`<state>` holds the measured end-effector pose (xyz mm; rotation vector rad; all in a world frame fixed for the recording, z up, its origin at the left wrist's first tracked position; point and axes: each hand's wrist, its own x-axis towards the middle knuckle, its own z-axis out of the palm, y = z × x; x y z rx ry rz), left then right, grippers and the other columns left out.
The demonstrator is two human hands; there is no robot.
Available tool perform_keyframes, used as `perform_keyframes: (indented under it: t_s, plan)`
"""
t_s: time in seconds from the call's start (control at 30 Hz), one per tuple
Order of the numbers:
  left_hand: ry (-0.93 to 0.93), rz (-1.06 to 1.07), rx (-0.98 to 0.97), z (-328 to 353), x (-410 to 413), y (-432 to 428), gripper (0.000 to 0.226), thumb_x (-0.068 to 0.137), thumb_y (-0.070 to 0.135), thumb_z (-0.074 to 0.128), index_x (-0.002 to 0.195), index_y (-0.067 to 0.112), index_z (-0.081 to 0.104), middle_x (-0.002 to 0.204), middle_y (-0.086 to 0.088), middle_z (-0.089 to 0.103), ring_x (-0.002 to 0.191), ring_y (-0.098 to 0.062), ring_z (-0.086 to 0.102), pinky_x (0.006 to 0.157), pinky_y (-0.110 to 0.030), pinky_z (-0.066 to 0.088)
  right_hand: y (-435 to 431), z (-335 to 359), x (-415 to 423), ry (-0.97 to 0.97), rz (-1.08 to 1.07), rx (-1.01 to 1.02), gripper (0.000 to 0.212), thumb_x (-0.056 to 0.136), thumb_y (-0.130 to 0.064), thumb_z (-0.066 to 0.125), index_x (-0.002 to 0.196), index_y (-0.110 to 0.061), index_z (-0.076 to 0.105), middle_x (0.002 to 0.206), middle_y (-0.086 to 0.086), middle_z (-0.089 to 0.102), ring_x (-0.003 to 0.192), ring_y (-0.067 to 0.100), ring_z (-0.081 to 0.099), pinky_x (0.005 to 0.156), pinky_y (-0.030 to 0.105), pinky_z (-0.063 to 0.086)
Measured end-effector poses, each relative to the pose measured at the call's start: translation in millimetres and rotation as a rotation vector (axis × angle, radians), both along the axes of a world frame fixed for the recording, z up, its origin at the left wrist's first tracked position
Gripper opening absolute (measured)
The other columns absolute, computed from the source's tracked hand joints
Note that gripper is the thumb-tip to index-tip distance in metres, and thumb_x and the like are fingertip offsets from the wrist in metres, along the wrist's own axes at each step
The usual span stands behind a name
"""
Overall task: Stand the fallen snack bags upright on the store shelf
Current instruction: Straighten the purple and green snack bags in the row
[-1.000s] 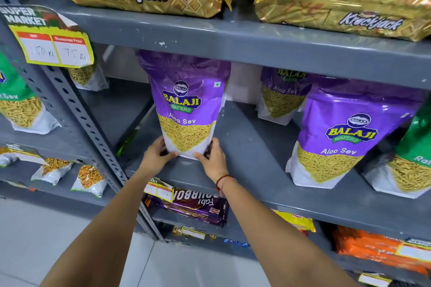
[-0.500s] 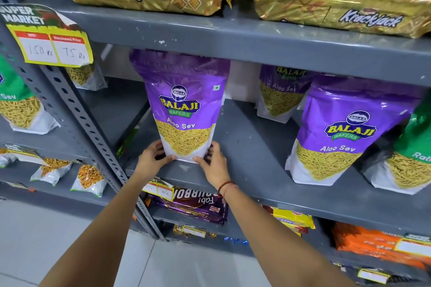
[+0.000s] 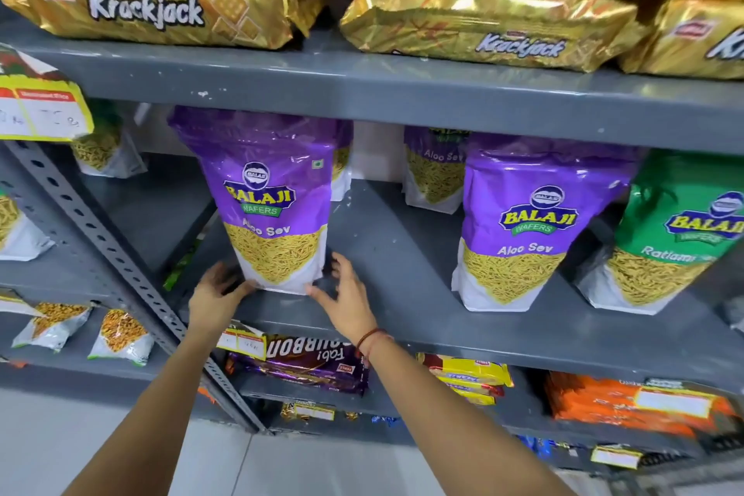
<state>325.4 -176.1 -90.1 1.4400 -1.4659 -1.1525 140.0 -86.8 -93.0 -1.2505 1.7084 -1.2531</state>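
Bag: purple Aloo Sev bag (image 3: 269, 205) stands upright near the front of the grey shelf (image 3: 402, 254), long axis vertical, printed face toward the camera, top leaning slightly left.
Left hand (image 3: 217, 296): fingers spread, at the bag's lower left corner; blurred, so contact unclear.
Right hand (image 3: 348, 294): fingers spread, just beside the lower right corner, apart from it.
Neighbours: second purple bag (image 3: 519, 238) well to the right, green Ratlami bag (image 3: 668, 238) beyond it, both upright.
Above: Krackjack packs (image 3: 161, 8) stacked flat.
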Motion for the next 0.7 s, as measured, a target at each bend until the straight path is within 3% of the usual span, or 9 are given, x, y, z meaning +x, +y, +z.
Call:
perform_keyframes:
  t_s: [0.1,0.17,0.27,0.37,0.43,0.53,0.63,0.7]
  plan:
    - [0.022,0.292,-0.185,-3,-15,40,0.039,0.080,0.013,0.068,0.115,0.006,0.052,0.107,-0.012,0.064,0.096,-0.028,0.062,0.079,-0.027,0.044,38,-11,-27,0.030,-0.175,-0.097,0.044,0.084,-0.025,0.069,0.124,-0.015,0.053,0.123,0.006,0.059,0.109,0.016,0.057,0.095,0.035,0.051]
    - [0.069,0.275,-0.276,-7,-37,67,0.023,0.083,0.012,0.064,0.104,0.010,0.055,0.095,-0.008,0.062,0.085,-0.028,0.062,0.069,-0.017,0.046,70,-18,-53,0.022,-0.362,-0.182,0.025,0.083,-0.023,0.071,0.105,-0.026,0.060,0.106,0.002,0.063,0.095,0.018,0.061,0.083,0.029,0.054]
    - [0.074,0.024,-0.328,-11,-91,94,0.015,0.082,0.011,0.065,0.095,0.016,0.057,0.091,-0.008,0.063,0.077,-0.018,0.061,0.069,-0.009,0.046,117,-19,-104,-0.045,-0.685,-0.259,0.027,0.079,-0.023,0.074,0.092,-0.035,0.053,0.095,0.004,0.058,0.086,0.027,0.059,0.076,0.038,0.053]
    - [-0.035,-0.280,-0.335,-6,-152,102,0.025,0.077,0.016,0.071,0.099,0.021,0.060,0.099,-0.004,0.062,0.083,-0.014,0.062,0.076,-0.024,0.051,148,-16,-164,-0.036,-0.907,-0.256,0.053,0.069,-0.027,0.082,0.111,-0.020,0.050,0.104,0.005,0.049,0.095,0.029,0.055,0.081,0.042,0.050]
    - [-0.071,-0.459,-0.253,-4,-191,106,0.046,0.073,0.023,0.075,0.115,0.017,0.057,0.112,0.001,0.057,0.096,-0.015,0.060,0.081,-0.027,0.051,154,-11,-198,-0.096,-0.846,-0.168,0.081,0.065,-0.028,0.085,0.132,-0.015,0.040,0.122,0.007,0.047,0.111,0.024,0.051,0.091,0.036,0.045]
    - [-0.116,-0.661,-0.039,-5,-236,112,0.087,0.066,0.033,0.080,0.139,0.017,0.035,0.129,0.002,0.047,0.123,-0.015,0.047,0.101,-0.034,0.042,151,-4,-229,-0.193,-0.541,-0.111,0.093,0.063,-0.023,0.086,0.139,-0.018,0.033,0.135,0.001,0.052,0.124,0.018,0.050,0.102,0.034,0.041]
    - [-0.113,-0.712,-0.009,-9,-259,119,0.084,0.066,0.032,0.079,0.137,0.017,0.036,0.133,0.000,0.052,0.125,-0.017,0.047,0.095,-0.027,0.040,146,-3,-238,-0.176,-0.423,-0.025,0.082,0.053,-0.036,0.089,0.123,-0.034,0.047,0.120,-0.015,0.063,0.115,0.011,0.059,0.097,0.033,0.047]
    - [-0.081,-0.704,-0.018,-10,-262,121,0.070,0.069,0.031,0.077,0.130,0.021,0.043,0.122,0.006,0.057,0.112,-0.012,0.054,0.083,-0.016,0.041,146,-6,-236,-0.154,-0.441,-0.013,0.073,0.050,-0.041,0.090,0.110,-0.048,0.049,0.109,-0.027,0.064,0.106,-0.004,0.060,0.086,0.020,0.048]
